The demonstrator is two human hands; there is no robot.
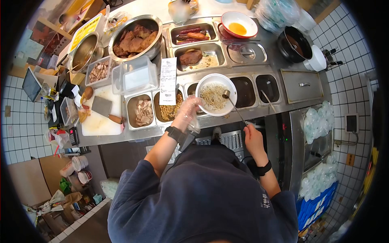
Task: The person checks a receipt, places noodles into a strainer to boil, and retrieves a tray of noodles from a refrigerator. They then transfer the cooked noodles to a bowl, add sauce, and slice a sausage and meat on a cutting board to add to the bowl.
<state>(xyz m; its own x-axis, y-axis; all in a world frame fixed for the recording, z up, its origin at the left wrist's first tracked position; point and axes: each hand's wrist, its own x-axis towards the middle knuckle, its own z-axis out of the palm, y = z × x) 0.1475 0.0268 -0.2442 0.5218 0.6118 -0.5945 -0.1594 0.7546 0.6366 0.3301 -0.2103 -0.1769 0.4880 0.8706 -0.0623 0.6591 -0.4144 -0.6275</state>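
Observation:
My left hand (pixel 188 111), in a clear plastic glove, is closed on the rim of a white bowl (pixel 233 87). Pale noodles (pixel 214 97) lie inside it. My bare right hand (pixel 253 137) grips the thin handle of a small ladle (pixel 226 94), whose cup is over the noodles at the bowl's right side. The bowl is held above the counter's front row of metal pans. To its left are a pan of yellow beans (pixel 170 110) and a pan of sliced meat (pixel 143 112). A dark sauce pan (pixel 245 92) lies just right of the bowl.
A printed receipt (pixel 168 81) lies left of the bowl, beside a clear plastic tub (pixel 135 75). A cleaver (pixel 103 106) rests on the white cutting board (pixel 91 125). Behind stand a large steel bowl of meat (pixel 153 22) and a red-rimmed bowl (pixel 239 19). A black pot (pixel 298 50) is at right.

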